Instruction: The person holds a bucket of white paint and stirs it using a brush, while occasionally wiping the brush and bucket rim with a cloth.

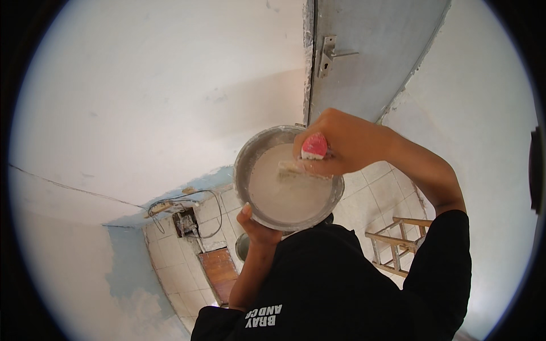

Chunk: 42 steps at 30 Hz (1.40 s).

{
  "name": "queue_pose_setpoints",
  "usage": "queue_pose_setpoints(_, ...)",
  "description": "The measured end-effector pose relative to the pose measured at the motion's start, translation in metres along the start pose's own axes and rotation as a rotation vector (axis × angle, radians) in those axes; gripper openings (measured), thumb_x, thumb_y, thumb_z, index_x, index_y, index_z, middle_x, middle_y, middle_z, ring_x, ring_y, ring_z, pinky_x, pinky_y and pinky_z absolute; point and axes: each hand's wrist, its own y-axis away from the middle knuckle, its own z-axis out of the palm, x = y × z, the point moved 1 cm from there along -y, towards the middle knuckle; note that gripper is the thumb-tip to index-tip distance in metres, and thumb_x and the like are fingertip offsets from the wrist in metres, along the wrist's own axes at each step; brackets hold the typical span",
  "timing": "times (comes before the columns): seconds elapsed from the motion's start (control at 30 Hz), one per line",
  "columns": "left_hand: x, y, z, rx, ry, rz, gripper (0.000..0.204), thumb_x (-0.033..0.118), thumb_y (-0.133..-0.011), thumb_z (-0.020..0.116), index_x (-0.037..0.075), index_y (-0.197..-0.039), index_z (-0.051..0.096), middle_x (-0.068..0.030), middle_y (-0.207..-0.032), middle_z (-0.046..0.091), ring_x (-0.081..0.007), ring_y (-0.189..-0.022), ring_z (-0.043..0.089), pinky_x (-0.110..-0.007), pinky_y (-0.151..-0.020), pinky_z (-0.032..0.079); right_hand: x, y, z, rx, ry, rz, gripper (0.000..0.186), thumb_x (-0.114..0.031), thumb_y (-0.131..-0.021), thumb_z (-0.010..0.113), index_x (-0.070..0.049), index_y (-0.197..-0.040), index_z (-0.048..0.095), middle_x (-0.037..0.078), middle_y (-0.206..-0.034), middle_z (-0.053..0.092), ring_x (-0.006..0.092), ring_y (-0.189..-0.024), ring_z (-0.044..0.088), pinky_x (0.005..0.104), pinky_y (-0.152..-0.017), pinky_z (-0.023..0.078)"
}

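A round grey bucket with pale beige-grey liquid in it is held up in front of my chest. My left hand grips its near left side, the thumb resting on the rim and the other fingers hidden beneath. Over the far right part of the bucket, my right hand is closed around a paintbrush. The brush's red handle end, smeared with white, points up towards me. Its pale head is down at the liquid, partly hidden behind my hand.
A grey door with a metal handle stands ahead, between white walls. On the tiled floor are a wooden stool-like frame at right, a reddish-brown board, and another dark container. Loose black cable hangs at lower left.
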Motion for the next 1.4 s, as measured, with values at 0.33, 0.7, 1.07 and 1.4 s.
queue_pose_setpoints(0.33,0.008,-0.002,0.002,-0.084,0.533,-0.202,0.085,0.057,-0.071,0.052,0.004,-0.136,0.037,-0.0149,-0.130,0.047,-0.0293,-0.118,0.049,-0.039,-0.096,0.042,-0.007,-0.017,0.015,0.201,-0.014,-0.111,0.012,-0.017,-0.080,0.067,-0.006,-0.081,0.065,0.007,-0.068,0.064,0.0179,-0.055,0.059,0.0275,-0.053,0.046)
queue_pose_setpoints(0.7,0.009,0.010,-0.006,-0.038,0.455,-0.170,0.090,0.062,-0.071,0.050,0.003,-0.137,0.034,-0.0165,-0.133,0.043,-0.0300,-0.117,0.048,-0.039,-0.097,0.041,-0.007,-0.007,0.011,0.162,-0.156,-0.121,0.012,-0.015,-0.081,0.066,-0.004,-0.079,0.064,0.005,-0.064,0.062,0.0120,-0.053,0.054,0.0245,-0.052,0.043)
queue_pose_setpoints(1.07,0.014,0.013,0.000,-0.130,0.501,-0.093,0.073,0.054,-0.080,0.036,0.001,-0.130,0.042,-0.0130,-0.123,0.053,-0.0263,-0.112,0.053,-0.038,-0.090,0.046,-0.009,-0.021,0.014,0.240,0.109,-0.050,0.014,-0.018,-0.081,0.066,-0.004,-0.083,0.066,0.007,-0.062,0.062,0.0169,-0.051,0.057,0.0273,-0.051,0.045)
queue_pose_setpoints(1.4,0.018,0.011,-0.001,-0.050,0.509,-0.179,0.091,0.060,-0.069,0.052,0.004,-0.138,0.033,-0.0157,-0.134,0.043,-0.0291,-0.121,0.046,-0.040,-0.097,0.042,-0.032,-0.009,0.037,-0.024,-0.078,-0.161,0.012,-0.018,-0.077,0.068,-0.007,-0.083,0.065,0.009,-0.066,0.062,0.0269,-0.058,0.058,0.0322,-0.055,0.046)
